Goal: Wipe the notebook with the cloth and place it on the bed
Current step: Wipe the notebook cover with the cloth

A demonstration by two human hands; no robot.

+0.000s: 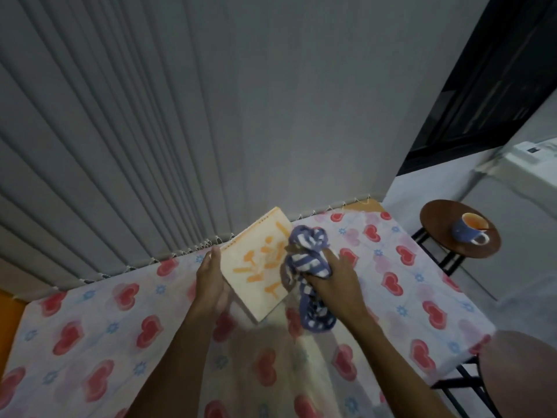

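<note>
The notebook (259,267) is lifted off the bed (90,327), over the heart-print sheet, tipped so its pale cover with the orange marks faces up toward me. Its bound edge is at the far side, by the grey curtain (120,146), and its longer sides run from there back toward my body, slanting a little to the right.

My left hand (212,279) grips it along the left long side, thumb on the cover's edge and the palm and fingers wrapped behind. My right hand (337,279) is closed around the bunched blue-and-white striped cloth (307,257), which touches the cover's right side, a loose tail hanging below my wrist.

So the unwiped cover lies to the left of the cloth, between my two hands. The right hand is the one to move, and I judge the wipe should sweep leftward across the cover, or up and down its long sides, while the left hand braces from behind. Wiping looks underway; laying the notebook down is not yet done, and the sheet lies directly under it.

Off to the right, well apart, a cup (470,232) sits on a round stool (437,218).
</note>
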